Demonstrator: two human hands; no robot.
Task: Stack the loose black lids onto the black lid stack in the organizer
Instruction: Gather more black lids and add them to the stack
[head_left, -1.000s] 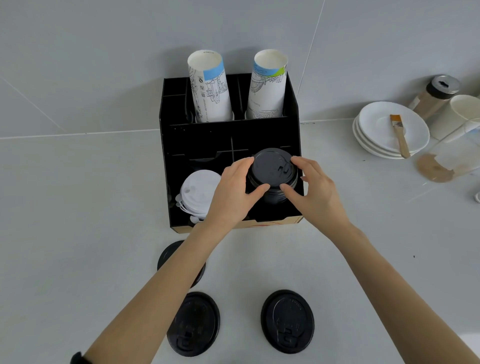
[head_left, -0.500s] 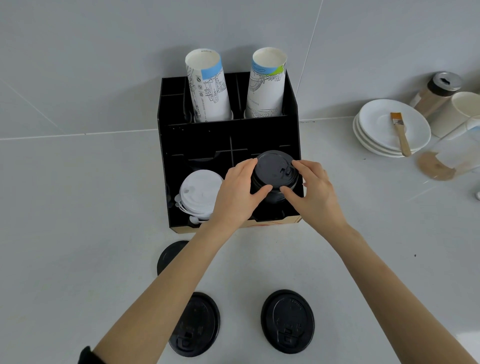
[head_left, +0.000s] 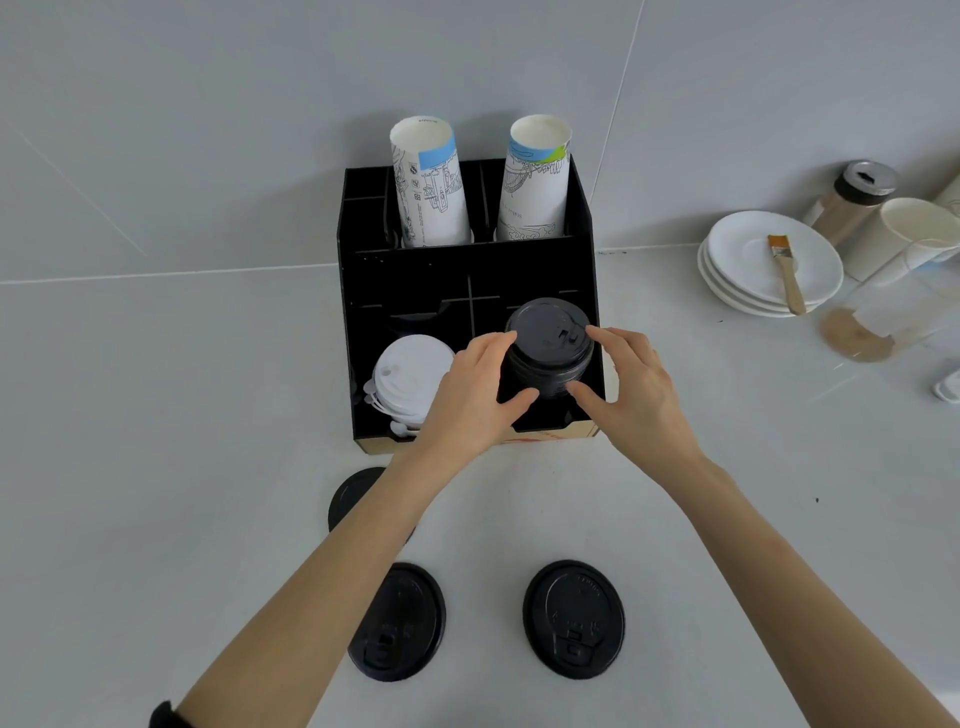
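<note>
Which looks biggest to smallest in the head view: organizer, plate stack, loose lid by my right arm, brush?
1. organizer
2. plate stack
3. loose black lid, which looks close to the plates in size, but it lies nearer the camera, so this order is unsure
4. brush

Bright, even light falls from above; shadows on the bench (head_left: 156, 415) are soft. Focus is sharp, with wide-angle bending at the edges.

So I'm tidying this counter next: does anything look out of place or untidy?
Three loose black lids lie on the counter before the organizer, and a brush rests on the stacked white plates.
</note>
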